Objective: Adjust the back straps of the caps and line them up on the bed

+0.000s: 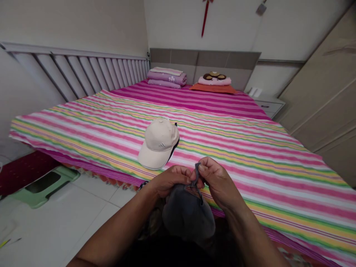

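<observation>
A dark grey cap hangs in front of me at the bed's near edge, its back opening turned toward my fingers. My left hand is closed in a pinch on the cap's rim beside the opening. Between the thumb and fingers of my right hand is the end of the cap's grey back strap, held up. The lower part of the cap is in shadow. Just beyond my hands a cream cap with a small logo rests on the bed, brim toward me, touching neither hand.
A striped sheet covers the bed. Folded purple bedding and a stack with a pink pillow lie near the headboard. A white railing runs along the left. A green stool stands on the tiled floor.
</observation>
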### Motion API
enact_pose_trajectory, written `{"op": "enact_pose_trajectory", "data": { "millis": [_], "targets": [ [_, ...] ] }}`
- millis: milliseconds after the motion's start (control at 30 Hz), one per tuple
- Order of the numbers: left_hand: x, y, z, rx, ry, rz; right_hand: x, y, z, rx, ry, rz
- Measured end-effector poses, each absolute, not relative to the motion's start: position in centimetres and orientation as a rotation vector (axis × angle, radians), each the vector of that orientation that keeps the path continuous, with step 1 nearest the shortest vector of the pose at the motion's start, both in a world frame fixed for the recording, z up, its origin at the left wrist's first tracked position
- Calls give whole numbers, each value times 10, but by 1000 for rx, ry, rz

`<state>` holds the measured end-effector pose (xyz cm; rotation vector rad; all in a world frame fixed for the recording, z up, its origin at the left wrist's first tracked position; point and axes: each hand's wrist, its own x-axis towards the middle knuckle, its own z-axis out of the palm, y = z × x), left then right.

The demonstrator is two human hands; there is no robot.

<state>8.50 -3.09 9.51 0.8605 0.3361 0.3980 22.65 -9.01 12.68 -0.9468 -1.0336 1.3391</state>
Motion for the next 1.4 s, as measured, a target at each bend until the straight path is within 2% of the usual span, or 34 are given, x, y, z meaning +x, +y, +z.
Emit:
{"op": "enact_pose_trajectory", "data": {
  "millis": [200, 500, 900, 1133, 1400],
  "targets": [
    [84, -32, 92, 837, 437, 468, 233, -90, 123, -972, -1007, 1300],
    [88, -36, 92, 947, 458, 614, 236, -93, 121, -912, -797, 1442],
    [91, -40, 86, 970, 383, 782, 232, -96, 125, -879, -988, 1366],
    [93, -38, 84, 911, 316, 620, 230, -95, 121, -854, -1039, 1358],
    [95, -37, 85, 861, 263, 571, 227, -93, 126, -822, -841, 1390]
  ]
}}
